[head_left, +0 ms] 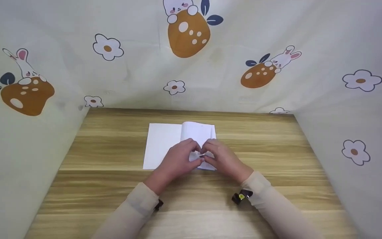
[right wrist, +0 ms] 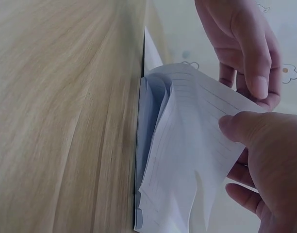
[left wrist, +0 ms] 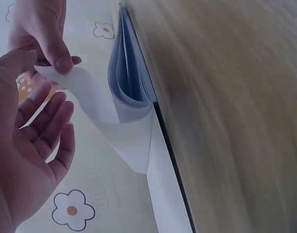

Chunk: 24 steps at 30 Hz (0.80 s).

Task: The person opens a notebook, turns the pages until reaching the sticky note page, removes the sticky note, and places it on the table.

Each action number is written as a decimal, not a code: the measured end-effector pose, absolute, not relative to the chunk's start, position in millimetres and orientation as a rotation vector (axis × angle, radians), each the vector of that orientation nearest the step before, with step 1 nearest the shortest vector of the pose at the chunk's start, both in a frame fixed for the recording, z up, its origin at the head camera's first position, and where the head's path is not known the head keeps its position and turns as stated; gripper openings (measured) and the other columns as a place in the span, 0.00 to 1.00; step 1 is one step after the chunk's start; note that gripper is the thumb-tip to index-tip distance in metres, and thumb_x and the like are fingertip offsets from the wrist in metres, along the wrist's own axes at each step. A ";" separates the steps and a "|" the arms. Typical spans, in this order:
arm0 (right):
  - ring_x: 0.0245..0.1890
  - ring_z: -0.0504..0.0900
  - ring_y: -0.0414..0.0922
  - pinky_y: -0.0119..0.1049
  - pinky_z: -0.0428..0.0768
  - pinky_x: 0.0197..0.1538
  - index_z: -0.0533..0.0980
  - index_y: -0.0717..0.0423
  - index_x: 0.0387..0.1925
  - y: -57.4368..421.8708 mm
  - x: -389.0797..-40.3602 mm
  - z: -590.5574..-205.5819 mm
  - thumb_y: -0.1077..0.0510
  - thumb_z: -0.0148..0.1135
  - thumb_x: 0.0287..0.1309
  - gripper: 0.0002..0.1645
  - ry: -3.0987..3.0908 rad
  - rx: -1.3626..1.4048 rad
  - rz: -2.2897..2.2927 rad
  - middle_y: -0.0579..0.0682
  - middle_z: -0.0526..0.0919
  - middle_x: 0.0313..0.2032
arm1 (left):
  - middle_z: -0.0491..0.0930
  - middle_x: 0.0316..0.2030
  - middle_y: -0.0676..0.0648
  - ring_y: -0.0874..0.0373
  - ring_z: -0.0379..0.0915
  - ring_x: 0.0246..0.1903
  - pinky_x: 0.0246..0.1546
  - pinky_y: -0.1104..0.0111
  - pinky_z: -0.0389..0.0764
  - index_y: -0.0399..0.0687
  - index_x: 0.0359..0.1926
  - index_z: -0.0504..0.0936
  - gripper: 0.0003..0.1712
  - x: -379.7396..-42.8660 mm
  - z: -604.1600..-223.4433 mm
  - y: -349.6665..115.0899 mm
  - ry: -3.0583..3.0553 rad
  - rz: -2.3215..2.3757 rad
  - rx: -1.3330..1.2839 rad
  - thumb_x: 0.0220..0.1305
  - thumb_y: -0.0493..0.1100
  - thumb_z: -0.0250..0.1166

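Note:
An open notebook point(head_left: 162, 142) lies on the table, its left side blank white and a lined page point(right wrist: 187, 111) on the right side lifted and curved. My right hand point(head_left: 225, 159) pinches this page near its free edge, thumb on the lined face in the right wrist view. My left hand point(head_left: 179, 157) is at the page's corner, with the thumb and index finger on either side of it. The other left fingers point(left wrist: 46, 116) are spread and loosely bent. In the left wrist view, more pages point(left wrist: 129, 82) bow up beneath the lifted one.
A wood-grain table point(head_left: 111, 196) carries the notebook. Pale cloth point(head_left: 138, 76) printed with rabbits and flowers rises behind the table and along both sides. Dark wrist devices point(head_left: 242, 196) show at the sleeve cuffs.

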State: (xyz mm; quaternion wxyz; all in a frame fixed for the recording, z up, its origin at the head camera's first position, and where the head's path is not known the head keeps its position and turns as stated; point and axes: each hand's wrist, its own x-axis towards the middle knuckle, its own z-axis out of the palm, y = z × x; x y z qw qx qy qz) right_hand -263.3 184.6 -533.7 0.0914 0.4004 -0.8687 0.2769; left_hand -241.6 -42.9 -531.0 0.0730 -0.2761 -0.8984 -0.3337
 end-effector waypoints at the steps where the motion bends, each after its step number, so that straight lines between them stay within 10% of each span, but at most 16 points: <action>1: 0.50 0.85 0.45 0.43 0.85 0.58 0.84 0.54 0.44 184.1 -263.3 -533.8 0.63 0.77 0.69 0.08 -2.569 1.193 0.822 0.45 0.86 0.44 | 0.84 0.46 0.50 0.52 0.84 0.47 0.51 0.56 0.86 0.51 0.49 0.84 0.15 -241.6 -531.8 -41.5 -2.697 -0.998 -0.827 0.71 0.52 0.76; 15: 0.49 0.83 0.47 0.43 0.84 0.56 0.83 0.55 0.46 182.5 -265.1 -536.5 0.62 0.76 0.70 0.08 -2.523 1.174 0.819 0.49 0.85 0.44 | 0.82 0.38 0.53 0.57 0.80 0.39 0.43 0.62 0.86 0.52 0.42 0.84 0.05 -241.6 -530.9 -33.4 -2.687 -0.993 -0.741 0.74 0.45 0.73; 24: 0.73 0.74 0.55 0.49 0.73 0.77 0.73 0.63 0.70 190.1 -264.6 -536.7 0.52 0.81 0.67 0.39 -2.554 0.957 0.842 0.60 0.75 0.70 | 0.84 0.34 0.57 0.60 0.80 0.36 0.41 0.62 0.86 0.53 0.40 0.85 0.04 -240.9 -515.2 -43.1 -2.718 -1.258 -0.604 0.74 0.44 0.72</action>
